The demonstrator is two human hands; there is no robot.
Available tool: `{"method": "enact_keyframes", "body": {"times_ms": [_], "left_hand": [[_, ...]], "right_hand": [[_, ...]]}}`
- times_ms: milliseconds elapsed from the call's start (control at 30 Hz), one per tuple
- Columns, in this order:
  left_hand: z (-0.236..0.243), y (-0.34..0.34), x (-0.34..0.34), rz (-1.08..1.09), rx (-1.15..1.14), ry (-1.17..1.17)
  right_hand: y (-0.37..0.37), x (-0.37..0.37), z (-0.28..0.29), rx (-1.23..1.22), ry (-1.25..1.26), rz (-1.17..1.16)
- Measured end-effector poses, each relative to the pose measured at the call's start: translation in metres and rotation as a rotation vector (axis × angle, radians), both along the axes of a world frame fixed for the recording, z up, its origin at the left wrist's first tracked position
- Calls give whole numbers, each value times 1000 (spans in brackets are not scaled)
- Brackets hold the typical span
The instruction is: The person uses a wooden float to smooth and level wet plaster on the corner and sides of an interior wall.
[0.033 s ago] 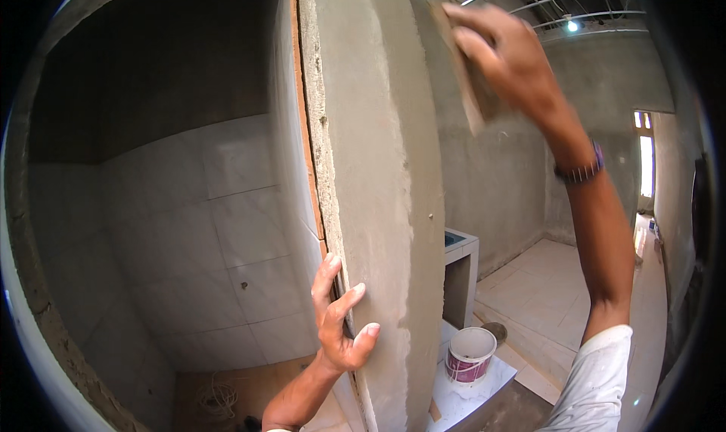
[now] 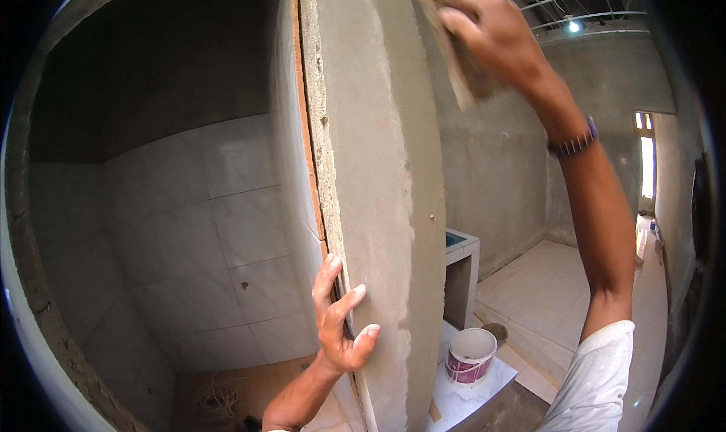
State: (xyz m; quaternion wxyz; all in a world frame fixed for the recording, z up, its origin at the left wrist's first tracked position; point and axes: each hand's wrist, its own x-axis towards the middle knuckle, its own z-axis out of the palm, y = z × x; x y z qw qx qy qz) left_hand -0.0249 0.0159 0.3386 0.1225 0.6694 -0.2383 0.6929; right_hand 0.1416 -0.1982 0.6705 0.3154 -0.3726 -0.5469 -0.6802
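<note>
A thin, flat, brownish plastering float (image 2: pixel 458 65) is in my right hand (image 2: pixel 495 42), its fingers closed round it. It is held up at the far corner of a grey cement-plastered wall end (image 2: pixel 378 167), slightly blurred; whether it touches the plaster I cannot tell. Lower down, my left hand (image 2: pixel 344 322) rests on the rough left edge of the same wall end. Its dusty fingers are spread and nothing is held in them. Along that edge runs a strip of pale rough mortar (image 2: pixel 321 129) beside a reddish-brown tile edge (image 2: pixel 302 122).
To the left lies a dim room with large whitish wall tiles (image 2: pixel 181 243) and a coil of cord (image 2: pixel 217 399) on its floor. At the right a white and purple bucket (image 2: pixel 470 358) stands on a pale slab, near a tiled counter (image 2: pixel 463 244). A lamp (image 2: pixel 572 26) glows overhead.
My right hand has moved a little up and to the left with the float. The left hand has stayed put on the wall edge.
</note>
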Motion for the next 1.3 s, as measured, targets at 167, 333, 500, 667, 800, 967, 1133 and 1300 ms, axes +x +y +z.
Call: {"method": "enact_keyframes", "body": {"times_ms": [167, 333, 500, 667, 800, 967, 1133, 1300], "left_hand": [[-4, 0, 0, -47, -45, -3], [-2, -5, 0, -58, -63, 3], [-3, 3, -4, 62, -1, 28], [-1, 5, -6, 84, 11, 13], [-1, 1, -7, 58, 3, 15], [-6, -4, 0, -4, 7, 30], [0, 2, -10, 58, 11, 8], [1, -3, -5, 24, 20, 12]], "right_hand": [[3, -71, 49, -326, 542, -53], [39, 16, 5, -32, -118, -169], [7, -50, -166, -379, 235, -186], [-16, -21, -83, -176, 122, -145], [2, -40, 23, -72, 161, -131], [22, 1, 79, -165, 202, -219], [40, 0, -7, -184, -49, -172], [32, 12, 46, -51, -203, -366]]}}
